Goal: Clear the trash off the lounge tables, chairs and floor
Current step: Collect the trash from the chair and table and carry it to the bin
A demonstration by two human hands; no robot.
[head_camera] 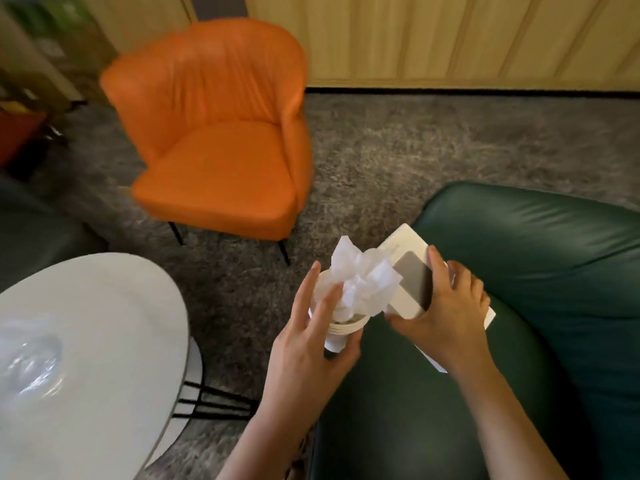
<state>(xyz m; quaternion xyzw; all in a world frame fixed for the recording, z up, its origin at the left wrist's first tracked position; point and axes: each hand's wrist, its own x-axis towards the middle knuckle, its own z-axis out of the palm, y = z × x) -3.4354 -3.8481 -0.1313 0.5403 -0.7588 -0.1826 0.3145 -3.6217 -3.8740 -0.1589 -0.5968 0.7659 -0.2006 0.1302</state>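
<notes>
Over the green armchair [536, 254], my left grip [311, 341] holds a stack of white paper cups [341, 336] stuffed with crumpled tissue [360, 282], thumb curled round the stack. My right grip [450, 306] clasps a white box [405, 244] just beside it. An orange chair [221, 168] stands on grey carpet [415, 150] beyond; a round white surface [104, 306] sits at left.

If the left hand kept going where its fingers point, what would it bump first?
Probably the crumpled tissue in the paper cups that the left hand holds, right at its fingertips; depth is unclear.
</notes>
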